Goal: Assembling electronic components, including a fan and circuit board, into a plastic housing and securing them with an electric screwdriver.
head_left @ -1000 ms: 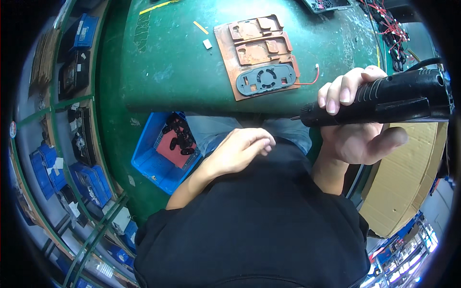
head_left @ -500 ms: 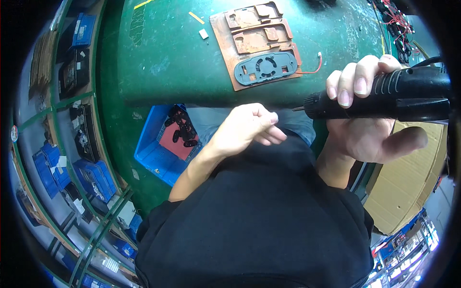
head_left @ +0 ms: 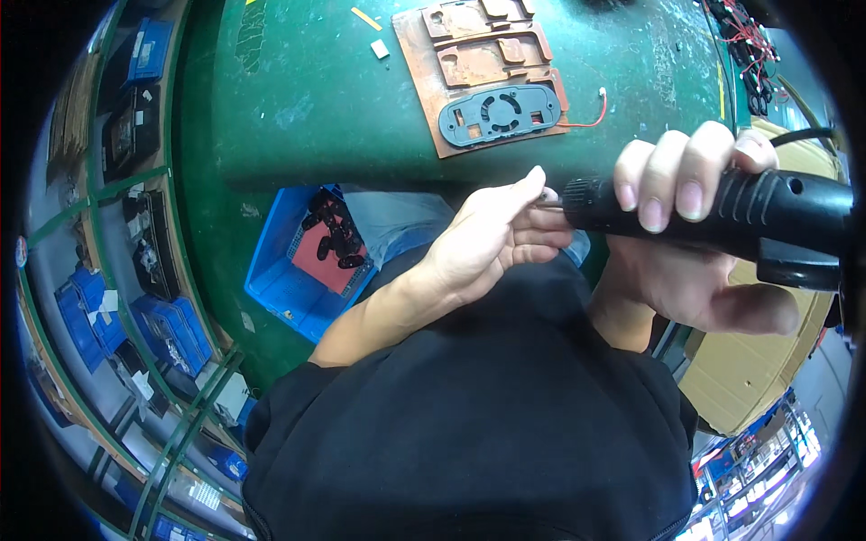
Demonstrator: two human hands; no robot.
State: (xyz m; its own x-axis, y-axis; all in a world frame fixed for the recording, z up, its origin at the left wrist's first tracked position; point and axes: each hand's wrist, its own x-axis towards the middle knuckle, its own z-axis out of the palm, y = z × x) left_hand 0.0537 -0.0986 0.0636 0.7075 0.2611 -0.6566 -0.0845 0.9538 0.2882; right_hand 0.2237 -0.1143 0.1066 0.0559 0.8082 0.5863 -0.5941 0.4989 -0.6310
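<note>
My right hand [head_left: 672, 270] is wrapped around a black electric screwdriver [head_left: 749, 194], held level with its bit pointing left. My left hand [head_left: 492, 225] meets the bit's tip, with thumb and forefinger pinched there. Something tiny and dark shows at the fingertips, too small to name; the other fingers are loosely bent. Beyond the hands, on the green table [head_left: 307, 135], a dark grey oval plastic housing [head_left: 501, 115] with a round vented grille lies in the nearest slot of a brown fixture board [head_left: 424, 72]. A thin red wire [head_left: 595, 117] with a white plug runs from its right side.
Below the table edge at left, a blue crate [head_left: 271, 270] holds several black parts. Shelves with blue bins [head_left: 171, 334] line the left. An open cardboard box [head_left: 758, 352] stands at right. Cables and black parts with red wires [head_left: 749, 45] lie at the far right.
My left hand has moved right and slightly up to the screwdriver's bit, its thumb now raised against the tip. The screwdriver has shifted slightly; the view has tilted a little.
</note>
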